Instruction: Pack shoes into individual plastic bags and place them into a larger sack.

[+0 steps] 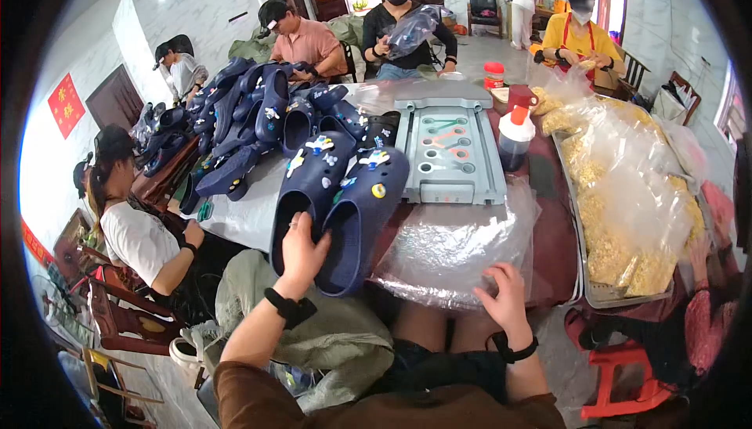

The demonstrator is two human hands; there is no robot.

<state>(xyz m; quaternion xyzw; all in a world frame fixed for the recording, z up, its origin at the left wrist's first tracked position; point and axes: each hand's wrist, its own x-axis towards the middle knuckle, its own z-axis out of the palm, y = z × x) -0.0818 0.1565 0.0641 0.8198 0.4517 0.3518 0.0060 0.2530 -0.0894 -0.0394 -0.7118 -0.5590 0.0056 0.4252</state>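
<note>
My left hand point(302, 254) grips a pair of navy clogs point(366, 206) side by side, fingers hooked inside the near end of the left one. Small charms in white, yellow and other colours dot their toes, which point away from me. Clear plastic bags point(450, 253) lie flat at the table's near edge, right of the clogs. Over their near right corner is my right hand point(504, 296), fingers apart and holding nothing; whether it touches the plastic I cannot tell. Behind the bags stands a grey plastic case point(454, 182) with a recessed tool pattern.
Many more navy clogs point(235, 124) are heaped at the far left. Right of the case stands a bottle of dark liquid point(515, 139). A metal tray point(583, 264) holds bagged yellow food. Several people work around the table; a green-grey sack point(313, 335) lies by my left arm.
</note>
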